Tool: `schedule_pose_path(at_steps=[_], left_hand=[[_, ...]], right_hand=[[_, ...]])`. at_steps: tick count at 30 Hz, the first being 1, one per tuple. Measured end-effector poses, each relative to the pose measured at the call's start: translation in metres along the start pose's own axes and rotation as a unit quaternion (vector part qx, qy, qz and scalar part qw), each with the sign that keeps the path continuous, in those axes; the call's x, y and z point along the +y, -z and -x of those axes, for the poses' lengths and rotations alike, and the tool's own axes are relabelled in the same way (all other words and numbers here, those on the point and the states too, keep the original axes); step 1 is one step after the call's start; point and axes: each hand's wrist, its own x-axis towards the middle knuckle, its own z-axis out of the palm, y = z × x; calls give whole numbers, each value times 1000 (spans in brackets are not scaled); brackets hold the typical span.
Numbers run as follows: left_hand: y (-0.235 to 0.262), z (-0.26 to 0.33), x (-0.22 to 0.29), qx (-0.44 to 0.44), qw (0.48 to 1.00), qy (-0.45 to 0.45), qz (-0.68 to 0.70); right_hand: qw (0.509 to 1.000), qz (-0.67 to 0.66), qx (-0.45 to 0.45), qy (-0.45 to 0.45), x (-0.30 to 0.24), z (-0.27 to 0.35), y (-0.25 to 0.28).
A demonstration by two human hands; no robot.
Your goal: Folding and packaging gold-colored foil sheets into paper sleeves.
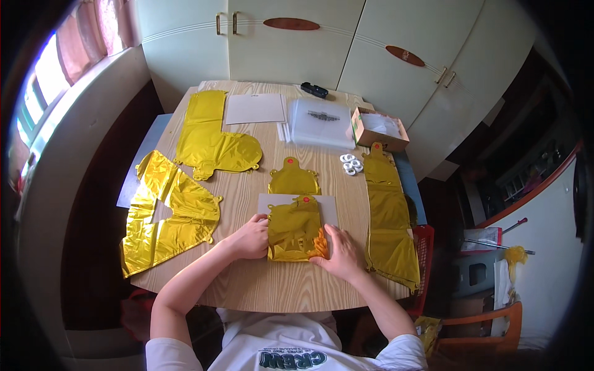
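A folded gold foil balloon lies in front of me on a pale card, its red-marked tab at the top. My left hand is closed at the foil's left edge, its fingertips partly hidden. On the other side, my right hand rests against the right edge with thumb and fingers apart; an orange reflection of it shows in the foil. Just beyond the card is another gold foil piece with a red-marked tab, partly covered.
Flat gold foil balloons lie at far left, near left and right. At the back are pale cards, clear plastic bags, a black object and an open cardboard box. White rolls sit before the box.
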Motion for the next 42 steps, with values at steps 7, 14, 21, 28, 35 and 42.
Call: schedule_pose_path(at_steps=[7,14,21,28,35,42], left_hand=[[8,32,42,-6,999,-3,44],[14,53,64,25,998,51,-25],[18,60,155,137,975,176,-21],[-15,45,188,15,991,121,-53],[-22,49,187,-27,977,183,-106],[-20,47,190,-52,970,205,-120]], right_hand=[[1000,8,-20,13,-29,41,-1],[999,14,-40,13,-44,49,0],[999,30,-22,26,-48,45,5],[999,22,-17,30,-44,47,1],[999,19,-27,31,-46,46,4],[998,5,-47,51,-41,46,13]])
